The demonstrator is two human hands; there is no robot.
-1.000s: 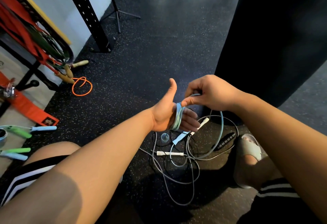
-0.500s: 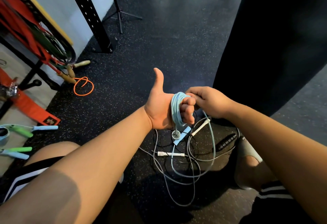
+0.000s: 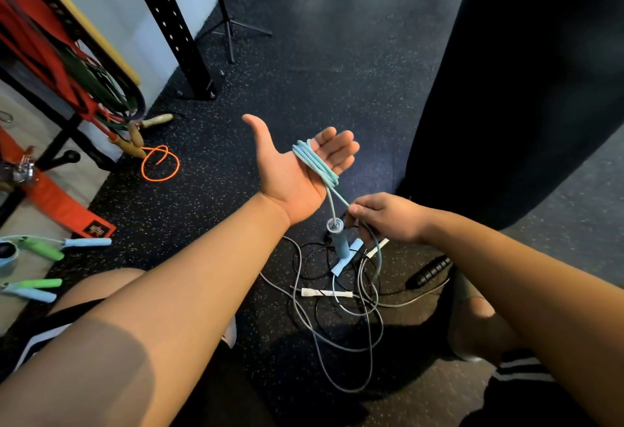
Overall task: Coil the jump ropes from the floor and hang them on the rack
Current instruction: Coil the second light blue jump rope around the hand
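Rope on the palm, several turns of it: the blue rope wraps your left hand, which lies palm up, fingers straight and relaxed, thumb out. Your right hand sits just below that left hand, fingers pinched on the loose strand. The blue handle dangles just under the left hand. By my reckoning, that's one rope partly coiled, with a fair length trailing into the tangle on the floor beneath your left hand. A white handle and a black handle wait there too. The orange rope lies well off on the thumb side of your left hand, at the foot of the rack. Most of the coiling and all the hanging look to be ahead of you.
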